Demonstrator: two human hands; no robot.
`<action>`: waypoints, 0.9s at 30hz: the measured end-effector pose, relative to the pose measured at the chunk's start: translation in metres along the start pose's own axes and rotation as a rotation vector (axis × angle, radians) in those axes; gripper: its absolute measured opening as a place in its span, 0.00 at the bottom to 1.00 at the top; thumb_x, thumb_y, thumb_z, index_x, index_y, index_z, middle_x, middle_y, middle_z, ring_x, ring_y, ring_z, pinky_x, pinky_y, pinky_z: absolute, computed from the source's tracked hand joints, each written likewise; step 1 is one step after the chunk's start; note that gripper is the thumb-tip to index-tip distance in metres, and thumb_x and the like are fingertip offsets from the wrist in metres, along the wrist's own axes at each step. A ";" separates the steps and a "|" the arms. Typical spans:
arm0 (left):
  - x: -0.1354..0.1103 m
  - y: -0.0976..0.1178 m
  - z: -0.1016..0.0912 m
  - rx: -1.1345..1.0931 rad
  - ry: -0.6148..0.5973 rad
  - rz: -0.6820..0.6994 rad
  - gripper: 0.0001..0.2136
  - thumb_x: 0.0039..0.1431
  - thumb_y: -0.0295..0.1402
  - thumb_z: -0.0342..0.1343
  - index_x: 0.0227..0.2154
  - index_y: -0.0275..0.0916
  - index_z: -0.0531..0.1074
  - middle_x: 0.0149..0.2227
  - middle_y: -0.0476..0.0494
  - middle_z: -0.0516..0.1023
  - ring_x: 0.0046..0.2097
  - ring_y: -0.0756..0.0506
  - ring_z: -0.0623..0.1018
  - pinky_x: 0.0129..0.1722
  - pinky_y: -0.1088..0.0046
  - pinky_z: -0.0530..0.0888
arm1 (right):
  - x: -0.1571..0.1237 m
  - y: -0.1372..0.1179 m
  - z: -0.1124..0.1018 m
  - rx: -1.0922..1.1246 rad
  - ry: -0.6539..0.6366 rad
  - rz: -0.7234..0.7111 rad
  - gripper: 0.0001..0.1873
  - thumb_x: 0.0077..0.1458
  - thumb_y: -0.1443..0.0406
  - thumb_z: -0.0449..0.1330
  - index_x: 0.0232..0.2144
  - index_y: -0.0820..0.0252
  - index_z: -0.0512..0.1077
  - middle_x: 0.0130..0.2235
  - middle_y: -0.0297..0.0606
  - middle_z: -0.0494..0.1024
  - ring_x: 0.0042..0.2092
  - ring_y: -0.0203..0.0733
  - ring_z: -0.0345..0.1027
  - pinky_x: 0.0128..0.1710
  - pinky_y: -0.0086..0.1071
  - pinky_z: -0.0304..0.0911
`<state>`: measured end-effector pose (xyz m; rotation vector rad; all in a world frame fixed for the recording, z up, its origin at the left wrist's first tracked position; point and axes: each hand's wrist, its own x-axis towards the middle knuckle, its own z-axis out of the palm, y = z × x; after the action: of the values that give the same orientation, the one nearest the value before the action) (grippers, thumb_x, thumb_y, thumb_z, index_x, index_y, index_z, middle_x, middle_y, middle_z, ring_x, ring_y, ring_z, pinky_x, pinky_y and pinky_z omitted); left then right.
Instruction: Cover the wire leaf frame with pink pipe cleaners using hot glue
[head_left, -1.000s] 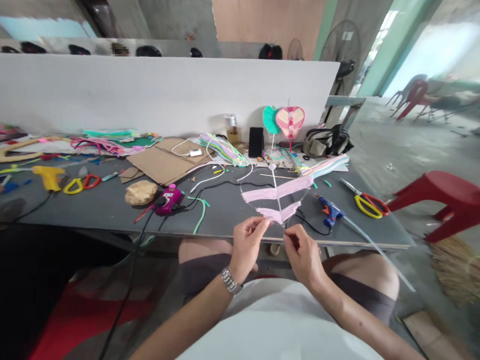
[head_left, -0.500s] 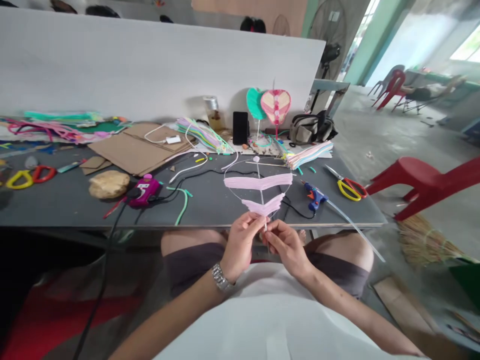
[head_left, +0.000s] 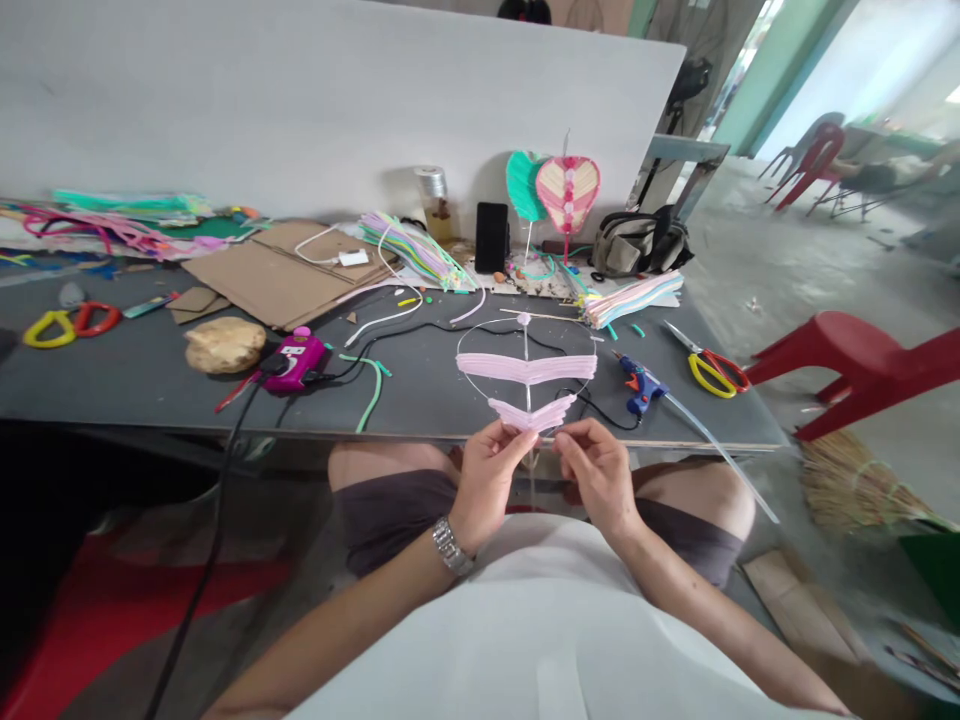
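Note:
A fan-shaped wire frame (head_left: pixel 526 368) with two pale pink V-shaped bands of pipe cleaner stands out over the table's front edge. My left hand (head_left: pixel 489 472) pinches it at its lower tip, thumb over the lower band. To the right of that tip is my right hand (head_left: pixel 600 472), its thumb and forefinger drawn together beside the lower band. Whatever it pinches is too small to make out. A thin stem hangs below the frame between my hands. On the table to the right lies a blue glue gun (head_left: pixel 639 384) with a long clear glue stick in its back.
Scissors (head_left: pixel 709 365) lie at the table's right; another pair (head_left: pixel 73 325) lies far left. A magenta power outlet (head_left: pixel 295 362), a stone-like lump (head_left: pixel 225 345), cardboard (head_left: pixel 281 275) and pipe-cleaner bundles (head_left: pixel 412 250) are spread about. Two finished fans (head_left: pixel 568 195) stand behind, near a phone (head_left: pixel 492 238).
My right hand has moved off the stem, rightward and slightly up, to beside the lower band. My left hand keeps its pinch on the fan frame. The camera view has shifted slightly.

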<state>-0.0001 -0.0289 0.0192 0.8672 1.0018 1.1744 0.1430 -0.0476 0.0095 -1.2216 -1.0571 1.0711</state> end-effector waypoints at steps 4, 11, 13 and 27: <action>-0.003 -0.003 0.001 0.038 -0.014 -0.004 0.14 0.51 0.44 0.69 0.30 0.37 0.79 0.28 0.48 0.77 0.25 0.52 0.70 0.20 0.78 0.64 | 0.005 -0.008 -0.005 0.007 0.099 -0.030 0.19 0.52 0.50 0.71 0.30 0.59 0.74 0.21 0.28 0.68 0.22 0.31 0.57 0.22 0.28 0.55; -0.004 -0.009 0.001 0.083 -0.034 -0.003 0.13 0.53 0.43 0.68 0.31 0.37 0.80 0.25 0.47 0.78 0.26 0.50 0.73 0.20 0.78 0.65 | 0.004 -0.007 -0.002 0.151 0.050 0.109 0.20 0.51 0.50 0.71 0.28 0.58 0.71 0.19 0.26 0.65 0.21 0.29 0.53 0.19 0.26 0.52; -0.004 -0.010 0.000 0.093 -0.039 -0.008 0.12 0.54 0.43 0.67 0.31 0.37 0.80 0.25 0.48 0.78 0.25 0.50 0.72 0.21 0.77 0.65 | 0.004 -0.007 -0.001 0.207 0.009 0.163 0.20 0.52 0.50 0.70 0.28 0.58 0.70 0.19 0.25 0.63 0.20 0.28 0.51 0.19 0.25 0.51; 0.001 -0.013 -0.003 0.107 -0.022 0.097 0.12 0.54 0.41 0.67 0.26 0.37 0.77 0.25 0.47 0.78 0.30 0.48 0.75 0.34 0.72 0.72 | 0.009 0.000 0.001 0.157 0.035 0.079 0.23 0.46 0.48 0.73 0.25 0.58 0.71 0.19 0.26 0.63 0.21 0.30 0.49 0.21 0.27 0.47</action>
<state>0.0009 -0.0306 0.0060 1.0209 1.0217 1.1984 0.1436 -0.0386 0.0096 -1.1589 -0.8865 1.1673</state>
